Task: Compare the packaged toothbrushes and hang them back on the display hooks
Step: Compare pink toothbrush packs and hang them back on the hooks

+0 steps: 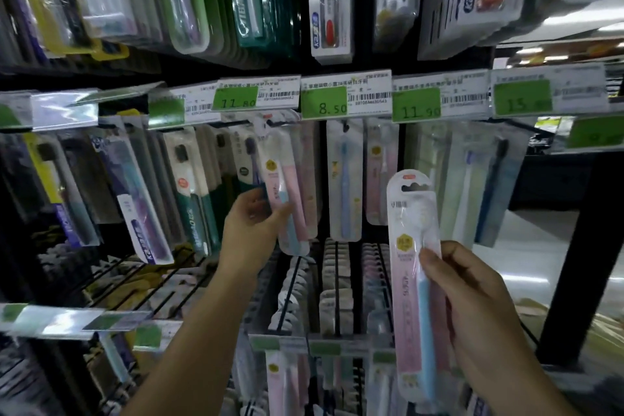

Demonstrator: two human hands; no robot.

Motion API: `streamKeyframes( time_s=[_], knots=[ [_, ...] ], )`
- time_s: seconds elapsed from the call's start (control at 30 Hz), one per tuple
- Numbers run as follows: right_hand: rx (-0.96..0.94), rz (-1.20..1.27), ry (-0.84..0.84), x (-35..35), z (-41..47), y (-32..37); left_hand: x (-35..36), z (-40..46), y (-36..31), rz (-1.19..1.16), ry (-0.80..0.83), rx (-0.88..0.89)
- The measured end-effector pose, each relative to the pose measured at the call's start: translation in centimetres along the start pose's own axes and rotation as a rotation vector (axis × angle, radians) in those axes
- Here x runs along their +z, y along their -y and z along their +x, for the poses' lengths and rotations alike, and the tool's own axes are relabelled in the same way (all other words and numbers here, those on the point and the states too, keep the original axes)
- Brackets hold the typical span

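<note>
Head view. Left hand (251, 223) at frame centre, fingers pinching lower half of pink-and-blue toothbrush pack (283, 192), pack top sitting at display hook (266, 120) under 11.80 price tag (236, 101). Right hand (472, 294) at lower right, thumb and fingers gripping second toothbrush pack (413, 280) upright, off rack, in front of hanging packs. 8.50 price tag (332, 107) hanging between the two.

A dark store rack (358, 44) with rows of hooks carrying hanging toothbrush packs (344, 179). Green price tags (324, 101) run along the middle rail, reading 11.80, 8.50 and 11.90. More packs (334, 284) hang below.
</note>
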State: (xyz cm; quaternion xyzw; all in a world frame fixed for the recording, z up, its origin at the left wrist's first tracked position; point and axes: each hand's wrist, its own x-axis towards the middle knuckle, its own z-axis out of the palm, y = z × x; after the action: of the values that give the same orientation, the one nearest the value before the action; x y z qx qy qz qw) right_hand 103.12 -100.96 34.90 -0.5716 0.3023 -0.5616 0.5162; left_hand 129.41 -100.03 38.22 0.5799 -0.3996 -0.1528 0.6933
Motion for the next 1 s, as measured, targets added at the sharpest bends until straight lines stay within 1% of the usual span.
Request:
streamKeyframes(
  time_s=[0.1, 0.2, 0.3, 0.43, 0.53, 0.73, 1.0],
  knots=[
    [-0.01, -0.02, 0.001, 0.2, 0.2, 0.3, 0.2, 0.5, 1.1, 0.001, -0.026, 0.02],
    [-0.012, -0.028, 0.007, 0.5, 0.3, 0.6, 0.0, 0.5, 1.6, -0.018, -0.015, 0.043],
    [-0.003, -0.019, 0.026, 0.7, 0.2, 0.8, -0.7, 0.2, 1.7, -0.078, 0.058, 0.038],
    [-0.004, 0.079, 0.016, 1.0, 0.6, 1.0, -1.6, -0.8, 1.0, -0.181, 0.155, 0.057],
    [-0.013, 0.108, 0.006, 1.2, 0.8, 1.1, -2.3, -1.4, 0.4, -0.248, 0.203, 0.035],
    [-0.022, 0.093, 0.019, 2.0, 1.2, 1.3, -3.2, -1.6, -0.2, -0.293, 0.222, 0.013],
    [0.03, 0.077, 0.024, 2.6, 1.2, 1.2, -4.1, -1.6, -0.7, -0.314, 0.243, 0.013]
  ],
)
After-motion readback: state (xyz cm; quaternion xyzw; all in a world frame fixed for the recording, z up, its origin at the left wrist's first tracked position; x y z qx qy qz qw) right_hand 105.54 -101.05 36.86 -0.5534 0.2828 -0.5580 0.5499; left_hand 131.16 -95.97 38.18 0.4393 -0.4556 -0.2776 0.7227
